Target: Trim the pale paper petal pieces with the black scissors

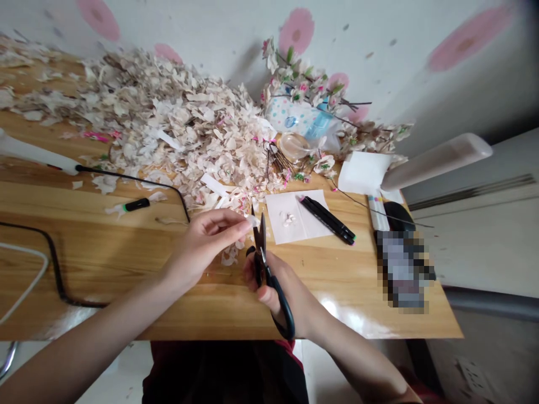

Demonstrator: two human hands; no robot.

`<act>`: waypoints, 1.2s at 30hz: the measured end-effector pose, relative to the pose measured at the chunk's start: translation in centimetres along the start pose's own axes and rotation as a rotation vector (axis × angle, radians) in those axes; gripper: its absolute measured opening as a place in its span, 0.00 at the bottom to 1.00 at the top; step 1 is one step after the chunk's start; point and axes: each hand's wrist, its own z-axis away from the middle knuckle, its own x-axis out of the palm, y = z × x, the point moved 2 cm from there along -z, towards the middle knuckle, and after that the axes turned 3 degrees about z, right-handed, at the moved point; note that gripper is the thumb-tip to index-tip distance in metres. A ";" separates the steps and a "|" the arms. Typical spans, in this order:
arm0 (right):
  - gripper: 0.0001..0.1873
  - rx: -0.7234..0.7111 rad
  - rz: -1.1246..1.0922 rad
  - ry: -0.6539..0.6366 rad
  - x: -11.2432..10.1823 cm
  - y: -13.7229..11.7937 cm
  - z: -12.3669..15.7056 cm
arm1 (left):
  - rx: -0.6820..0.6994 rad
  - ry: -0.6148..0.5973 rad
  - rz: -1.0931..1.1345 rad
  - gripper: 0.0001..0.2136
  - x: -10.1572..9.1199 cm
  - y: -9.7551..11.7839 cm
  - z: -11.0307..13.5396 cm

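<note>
Scissors [261, 255] gripped in the right hand [280, 289], pale petal scrap [253, 221] pinched in the left hand [206, 247]

The left hand holds the scrap between its fingers just beside the upright blades, while the right hand closes around the dark handles. Ahead of the hands, a white paper sheet [280, 224] carries small petals, black marker pens [327, 220] lie to its right, and a large heap of petal scraps [168, 123] spreads across the desk [126, 320].

Petal heap [177, 129] beyond left hand [202, 247]
</note>
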 end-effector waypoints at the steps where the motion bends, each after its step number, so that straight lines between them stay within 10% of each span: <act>1: 0.36 -0.002 -0.005 0.001 0.1 0.0 0.0 | -0.009 -0.006 0.000 0.05 0.1 -0.1 0.0; 36: 0.34 0.002 -0.057 -0.057 -0.5 0.0 0.2 | 0.012 -0.122 -0.204 0.05 -0.2 0.3 -0.6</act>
